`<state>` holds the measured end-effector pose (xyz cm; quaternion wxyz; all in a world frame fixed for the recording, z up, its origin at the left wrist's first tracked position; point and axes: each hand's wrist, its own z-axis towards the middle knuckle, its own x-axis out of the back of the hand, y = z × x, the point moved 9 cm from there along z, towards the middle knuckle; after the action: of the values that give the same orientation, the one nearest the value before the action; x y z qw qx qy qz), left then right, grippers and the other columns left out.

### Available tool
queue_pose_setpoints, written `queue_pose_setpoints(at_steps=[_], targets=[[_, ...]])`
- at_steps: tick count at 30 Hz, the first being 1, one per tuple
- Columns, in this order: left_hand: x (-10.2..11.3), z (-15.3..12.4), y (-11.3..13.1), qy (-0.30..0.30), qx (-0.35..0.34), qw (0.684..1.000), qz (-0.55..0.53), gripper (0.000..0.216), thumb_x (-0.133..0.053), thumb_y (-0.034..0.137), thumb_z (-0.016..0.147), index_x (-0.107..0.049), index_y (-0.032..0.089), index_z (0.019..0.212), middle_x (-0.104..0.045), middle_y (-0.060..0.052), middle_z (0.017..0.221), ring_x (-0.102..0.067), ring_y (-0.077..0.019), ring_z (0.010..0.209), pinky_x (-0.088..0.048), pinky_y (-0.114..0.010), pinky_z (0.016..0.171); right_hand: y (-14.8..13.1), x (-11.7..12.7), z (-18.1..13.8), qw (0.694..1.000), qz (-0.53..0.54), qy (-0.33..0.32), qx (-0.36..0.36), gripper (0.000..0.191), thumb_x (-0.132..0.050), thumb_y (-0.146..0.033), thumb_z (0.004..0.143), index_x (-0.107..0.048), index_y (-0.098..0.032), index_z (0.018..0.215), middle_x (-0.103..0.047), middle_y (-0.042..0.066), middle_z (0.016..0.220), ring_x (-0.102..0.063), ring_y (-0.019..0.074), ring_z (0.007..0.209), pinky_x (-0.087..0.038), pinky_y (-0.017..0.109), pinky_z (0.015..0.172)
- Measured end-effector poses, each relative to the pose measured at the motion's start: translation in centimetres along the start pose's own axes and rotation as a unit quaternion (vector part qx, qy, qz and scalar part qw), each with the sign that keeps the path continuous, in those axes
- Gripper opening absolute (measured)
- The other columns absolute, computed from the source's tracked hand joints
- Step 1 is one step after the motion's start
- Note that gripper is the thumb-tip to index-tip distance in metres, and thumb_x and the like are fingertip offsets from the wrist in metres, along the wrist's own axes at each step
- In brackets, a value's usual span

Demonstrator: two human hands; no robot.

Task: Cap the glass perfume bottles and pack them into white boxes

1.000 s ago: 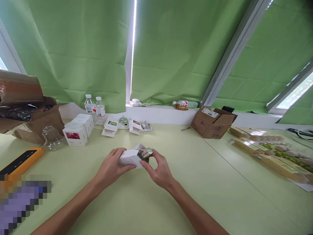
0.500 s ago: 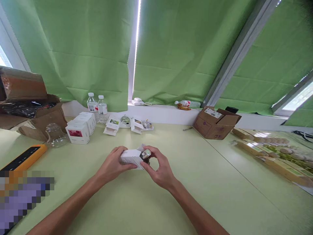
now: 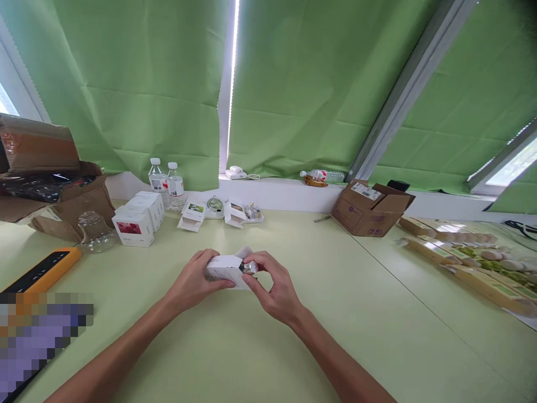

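Note:
My left hand (image 3: 197,281) grips the closed end of a small white box (image 3: 229,268) just above the table, thumb along its near side. The box lies on its side with its mouth to the right and a flap (image 3: 244,252) raised. A shiny silver cylindrical piece (image 3: 250,267), perhaps a bottle's cap, pokes out of the mouth. The thumb and fingers of my right hand (image 3: 274,288) pinch around it. Whatever part of it sits inside the box is hidden.
White boxes (image 3: 135,230) stand at the left by water bottles (image 3: 175,187) and a clear jar (image 3: 98,235). Opened boxes (image 3: 193,212) lie at the back. An orange power strip (image 3: 46,274) is left, a cardboard carton (image 3: 364,210) right, packed trays (image 3: 482,274) far right.
The silver piece has tipped down and now lies more in line with the box, pointing right. Both hands keep nearly the same place.

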<state>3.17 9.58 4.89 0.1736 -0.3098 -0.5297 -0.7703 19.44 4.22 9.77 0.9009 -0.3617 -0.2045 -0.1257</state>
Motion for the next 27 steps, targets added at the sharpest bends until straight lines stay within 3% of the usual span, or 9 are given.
queue_pose_setpoints(at_steps=[11, 19, 27], targets=[[0.1, 0.0, 0.3, -0.001, -0.007, 1.0, -0.003, 0.047, -0.072, 0.054, 0.066, -0.055, 0.023, 0.097, -0.059, -0.003, 0.099, -0.056, -0.0227, 0.092, -0.045, -0.031, 0.074, 0.1, 0.0, -0.1, 1.0, 0.024, 0.001, -0.005, 0.021, -0.055, -0.019, 0.087, -0.058, -0.02, 0.108, -0.059, 0.004, 0.084, -0.055, 0.0157, 0.075, -0.051, 0.029, 0.068], [0.1, 0.0, 0.1, 0.012, -0.014, 1.0, 0.006, 0.048, -0.072, 0.057, 0.065, -0.057, 0.023, 0.096, -0.06, -0.003, 0.095, -0.057, -0.0227, 0.09, -0.046, -0.031, 0.073, 0.6, -0.3, 0.0, 0.999, 0.035, 0.019, -0.025, 0.016, -0.053, -0.022, 0.09, -0.062, -0.02, 0.103, -0.06, 0.007, 0.091, -0.057, 0.0159, 0.077, -0.052, 0.029, 0.067], [0.1, 0.0, 0.1, 0.012, -0.017, 1.0, 0.014, 0.051, -0.071, 0.059, 0.065, -0.057, 0.022, 0.097, -0.059, -0.004, 0.096, -0.057, -0.0227, 0.089, -0.046, -0.031, 0.073, 1.6, -1.1, -0.3, 0.999, 0.02, -0.007, -0.031, 0.016, -0.05, -0.025, 0.093, -0.063, -0.02, 0.098, -0.061, 0.006, 0.085, -0.056, 0.0156, 0.073, -0.047, 0.026, 0.059]])
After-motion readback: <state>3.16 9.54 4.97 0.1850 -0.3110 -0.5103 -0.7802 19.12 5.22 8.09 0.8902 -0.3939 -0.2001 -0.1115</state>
